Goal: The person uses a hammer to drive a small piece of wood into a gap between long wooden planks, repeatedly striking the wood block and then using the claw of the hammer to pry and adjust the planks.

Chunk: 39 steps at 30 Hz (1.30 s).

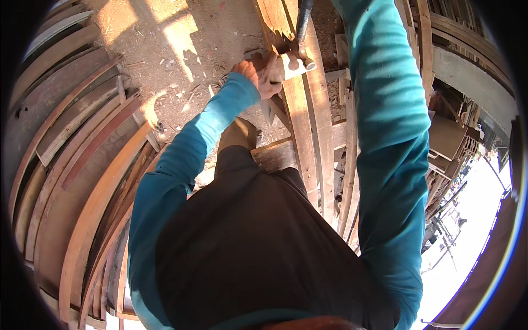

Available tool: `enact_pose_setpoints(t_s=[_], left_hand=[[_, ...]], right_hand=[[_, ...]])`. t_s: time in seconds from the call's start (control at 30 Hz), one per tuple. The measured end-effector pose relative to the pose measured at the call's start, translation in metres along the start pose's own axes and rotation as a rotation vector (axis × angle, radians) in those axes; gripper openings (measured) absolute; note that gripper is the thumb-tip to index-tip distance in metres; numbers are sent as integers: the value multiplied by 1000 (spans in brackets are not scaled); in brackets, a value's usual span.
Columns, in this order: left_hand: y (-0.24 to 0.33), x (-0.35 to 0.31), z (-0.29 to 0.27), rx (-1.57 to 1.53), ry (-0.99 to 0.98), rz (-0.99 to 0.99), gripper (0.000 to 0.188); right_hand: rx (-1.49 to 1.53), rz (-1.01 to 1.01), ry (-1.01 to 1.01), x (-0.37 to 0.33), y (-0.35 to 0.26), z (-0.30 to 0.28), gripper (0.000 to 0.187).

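— What is gripped?
— A pale piece (291, 66) is pinched at its left end by the left hand (264, 75), over a long timber (300, 113).
— And the right hand?
— It is hidden beyond the top edge; its grip cannot be told.
— What is seen nearby?
— A hammer (302, 30) is seen at the piece; boards (88, 220) are stacked at far left.

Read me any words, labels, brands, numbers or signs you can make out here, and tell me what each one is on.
None: no text is readable.
The teal sleeves, the dark garment and the wooden beam by the left hand show no legible marks.
The bright background clutter at the right is too small and washed out to tell.
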State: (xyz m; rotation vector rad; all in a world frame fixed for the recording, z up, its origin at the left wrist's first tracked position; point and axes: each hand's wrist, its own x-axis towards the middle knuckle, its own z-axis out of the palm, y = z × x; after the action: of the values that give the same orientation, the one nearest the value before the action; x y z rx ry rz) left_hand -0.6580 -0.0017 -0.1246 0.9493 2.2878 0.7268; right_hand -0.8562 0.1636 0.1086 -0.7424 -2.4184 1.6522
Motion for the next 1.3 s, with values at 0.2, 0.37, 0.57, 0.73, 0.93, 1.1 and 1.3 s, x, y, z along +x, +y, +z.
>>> enact_pose_setpoints(t_s=[0.2, 0.37, 0.57, 0.73, 0.93, 1.1, 1.3], left_hand=[[42, -16, -57, -105, -222, -148, 55], [36, -15, -48, -49, -305, -213, 57], [17, 2, -33, 8, -168, -75, 80], [48, -3, -57, -114, -373, -160, 61], [52, 1, -40, -96, -215, -159, 63], [60, 7, -16, -26, -197, -196, 54], [122, -24, -2, 39, -85, -267, 55]], right_hand=[[159, -336, 126, -143, -10, -18, 34], [-19, -86, -122, -96, -27, 14, 30], [123, -245, 47, -50, -2, -3, 28], [101, -275, 143, -110, -11, -18, 39], [147, -292, 190, -105, 0, -54, 37], [434, -574, 249, -258, 49, -138, 45], [645, -636, 269, -309, 84, -197, 41]])
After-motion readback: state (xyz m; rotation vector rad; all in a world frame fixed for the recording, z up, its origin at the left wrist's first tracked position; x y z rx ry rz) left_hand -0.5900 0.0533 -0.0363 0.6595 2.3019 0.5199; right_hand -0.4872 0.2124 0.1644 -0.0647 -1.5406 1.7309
